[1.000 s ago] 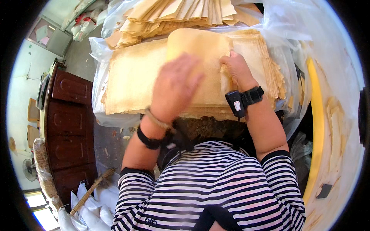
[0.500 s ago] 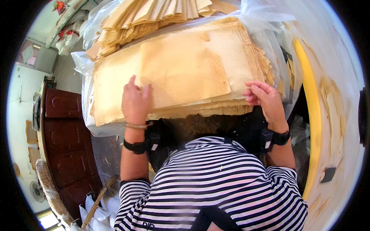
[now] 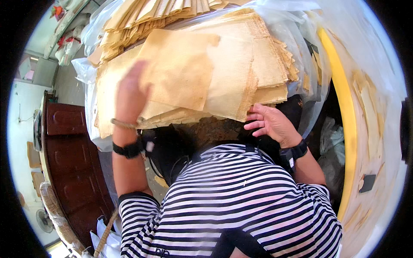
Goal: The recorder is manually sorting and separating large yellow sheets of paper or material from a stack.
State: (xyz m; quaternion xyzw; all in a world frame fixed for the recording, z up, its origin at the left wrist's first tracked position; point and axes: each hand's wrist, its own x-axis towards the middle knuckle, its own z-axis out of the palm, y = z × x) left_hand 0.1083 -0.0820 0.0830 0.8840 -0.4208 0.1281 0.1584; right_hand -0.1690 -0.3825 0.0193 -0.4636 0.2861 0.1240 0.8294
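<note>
A thick stack of large tan sheets [image 3: 228,90] with rough brown edges lies before me. Part of a darker tan sheet [image 3: 180,64] shows on top, toward the left. My left hand [image 3: 131,92], smeared by motion, is over the stack's left side; its fingers are stretched out, thumb apart, and nothing shows in them. My right hand [image 3: 273,124] is at the near right corner of the upper pale sheet, fingers spread and their tips against its edge. Whether thumb and finger pinch that edge is unclear.
A fanned pile of folded tan sheets [image 3: 150,17] stands behind the stack. Clear plastic sheeting [image 3: 297,56] lies around and under it. To the right runs a yellow edge [image 3: 346,120]; at left is a dark red panelled piece of furniture [image 3: 71,146].
My right hand has moved left and nearer to me, its fingers spreading. The pale sheet's right edge has shifted left, and less of the darker sheet shows. My left hand has moved left and away.
</note>
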